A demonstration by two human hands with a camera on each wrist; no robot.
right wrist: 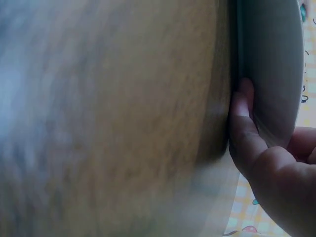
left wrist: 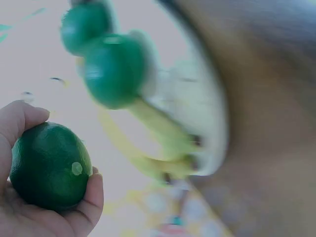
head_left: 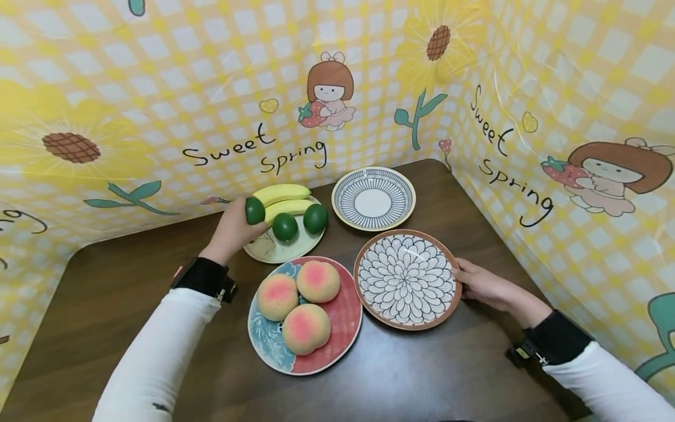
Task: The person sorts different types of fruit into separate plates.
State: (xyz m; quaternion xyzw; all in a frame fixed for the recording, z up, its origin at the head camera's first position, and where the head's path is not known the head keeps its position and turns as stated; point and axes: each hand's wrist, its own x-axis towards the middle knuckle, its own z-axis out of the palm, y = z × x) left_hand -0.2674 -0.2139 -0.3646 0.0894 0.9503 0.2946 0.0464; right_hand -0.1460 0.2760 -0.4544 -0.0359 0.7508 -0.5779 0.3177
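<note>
My left hand (head_left: 234,230) grips a dark green lime (left wrist: 49,165) above the left side of a cream plate (head_left: 258,253). On that plate lie two more limes (head_left: 285,227) and two yellow bananas (head_left: 285,207). At the right, my right hand (head_left: 485,284) pinches the rim of a brown-rimmed plate (head_left: 406,280) with a petal pattern. The right wrist view shows fingers (right wrist: 244,128) under the plate's pale underside (right wrist: 276,69). The petal plate bears nothing, and its left edge is close to the red and blue plate.
A red and blue plate (head_left: 343,346) with three peaches (head_left: 307,329) stands at the front middle. Behind the petal plate is a striped plate (head_left: 373,202). All stand on a dark wooden table (head_left: 158,351), with yellow checked cloth (head_left: 221,76) behind and at the right.
</note>
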